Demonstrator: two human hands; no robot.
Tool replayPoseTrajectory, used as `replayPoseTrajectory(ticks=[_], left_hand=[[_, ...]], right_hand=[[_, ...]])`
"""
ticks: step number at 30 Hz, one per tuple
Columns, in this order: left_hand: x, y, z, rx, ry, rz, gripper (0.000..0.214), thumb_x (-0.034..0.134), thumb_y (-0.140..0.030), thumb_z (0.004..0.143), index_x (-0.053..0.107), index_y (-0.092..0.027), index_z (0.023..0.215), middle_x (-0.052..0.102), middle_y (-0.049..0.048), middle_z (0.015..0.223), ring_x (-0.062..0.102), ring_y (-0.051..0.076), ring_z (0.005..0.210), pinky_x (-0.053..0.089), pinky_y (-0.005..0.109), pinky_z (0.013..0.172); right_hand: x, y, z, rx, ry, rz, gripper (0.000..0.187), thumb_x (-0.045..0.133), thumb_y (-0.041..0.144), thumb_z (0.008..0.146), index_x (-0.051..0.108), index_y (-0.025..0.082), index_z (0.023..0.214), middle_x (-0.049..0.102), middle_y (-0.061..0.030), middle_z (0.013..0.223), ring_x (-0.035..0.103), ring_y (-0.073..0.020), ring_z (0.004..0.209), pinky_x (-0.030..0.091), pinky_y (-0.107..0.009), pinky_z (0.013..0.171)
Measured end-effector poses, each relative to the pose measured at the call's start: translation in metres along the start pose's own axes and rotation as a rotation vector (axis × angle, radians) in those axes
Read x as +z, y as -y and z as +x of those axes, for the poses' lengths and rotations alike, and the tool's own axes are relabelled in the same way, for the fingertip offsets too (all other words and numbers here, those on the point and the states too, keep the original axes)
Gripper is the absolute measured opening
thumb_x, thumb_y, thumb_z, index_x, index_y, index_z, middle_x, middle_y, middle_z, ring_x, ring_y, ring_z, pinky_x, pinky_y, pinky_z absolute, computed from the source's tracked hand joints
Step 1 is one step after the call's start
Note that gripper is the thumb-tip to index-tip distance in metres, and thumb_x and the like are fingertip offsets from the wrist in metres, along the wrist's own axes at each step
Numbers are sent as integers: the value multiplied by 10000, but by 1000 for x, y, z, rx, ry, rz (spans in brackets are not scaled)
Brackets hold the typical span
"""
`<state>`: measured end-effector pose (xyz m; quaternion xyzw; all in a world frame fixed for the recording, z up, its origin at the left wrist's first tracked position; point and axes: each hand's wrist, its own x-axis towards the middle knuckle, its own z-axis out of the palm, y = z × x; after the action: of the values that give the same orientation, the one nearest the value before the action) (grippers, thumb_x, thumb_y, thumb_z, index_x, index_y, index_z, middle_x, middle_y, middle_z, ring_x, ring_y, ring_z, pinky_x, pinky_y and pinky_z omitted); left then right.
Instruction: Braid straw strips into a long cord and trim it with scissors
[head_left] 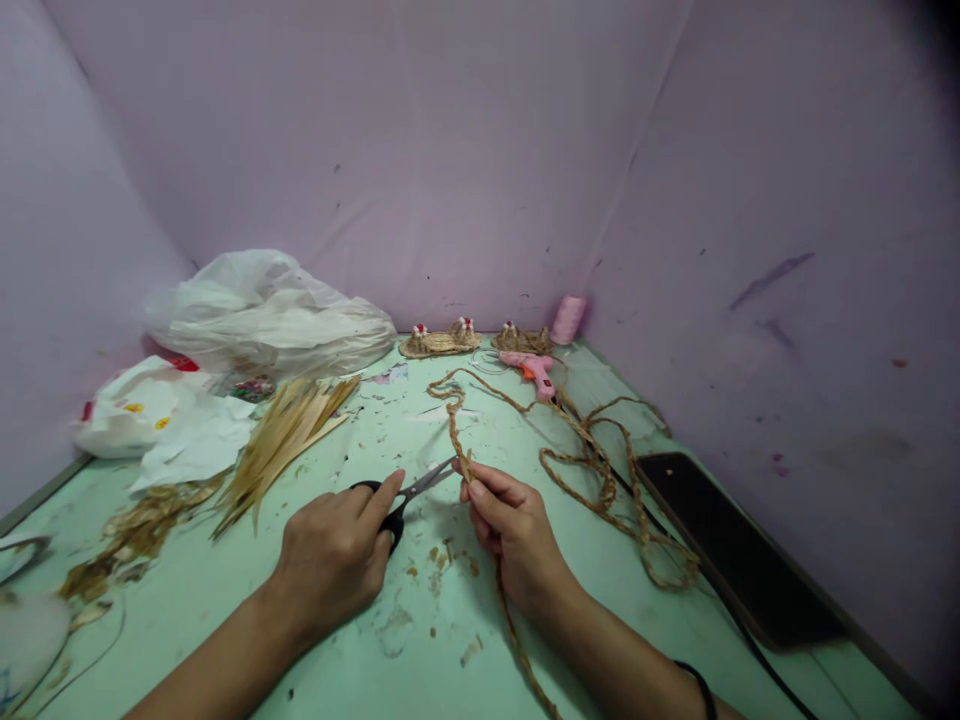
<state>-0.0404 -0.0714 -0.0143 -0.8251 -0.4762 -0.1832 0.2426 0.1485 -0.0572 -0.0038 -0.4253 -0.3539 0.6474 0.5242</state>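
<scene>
My left hand (pixel 339 540) is wrapped round the black handles of a pair of scissors (pixel 416 488). The scissor blades point right and their tips reach the braided cord near my right fingertips. Between thumb and fingers, my right hand (pixel 514 525) pinches the brown braided fibre cord (pixel 455 425). One part of the cord runs away from me across the table and loops to the right; another hangs below the hand toward the near edge. Whether the blades touch the cord, I cannot tell. Small brown clippings (pixel 439 560) lie between my hands.
A pink glue gun (pixel 531 370), a pink thread spool (pixel 568 320) and small woven slippers (pixel 439 344) are at the back. Dry leaf strips (pixel 289 430), plastic bags (pixel 270 310) and fibre scraps (pixel 142 530) lie left. A black phone (pixel 735 550) and a dark cable lie right.
</scene>
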Motion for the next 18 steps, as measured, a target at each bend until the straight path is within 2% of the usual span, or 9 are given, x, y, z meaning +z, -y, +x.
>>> replayPoseTrajectory(ticks=[9, 18], left_hand=[[2, 1, 0, 21, -45, 39, 439, 447, -152, 732, 453, -162, 1171, 560, -7, 623, 519, 153, 513, 364, 271, 495], [2, 1, 0, 28, -38, 15, 458, 433, -120, 742, 417, -149, 1199, 562, -7, 595, 514, 148, 487, 363, 263, 482]], right_hand=[[1, 1, -1, -20, 12, -19, 214, 650, 314, 624, 658, 132, 735, 462, 34, 545, 270, -34, 404, 170, -195, 367], [1, -1, -2, -18, 16, -26, 267, 653, 308, 629, 674, 148, 841, 481, 33, 582, 272, -30, 399, 163, -198, 372]])
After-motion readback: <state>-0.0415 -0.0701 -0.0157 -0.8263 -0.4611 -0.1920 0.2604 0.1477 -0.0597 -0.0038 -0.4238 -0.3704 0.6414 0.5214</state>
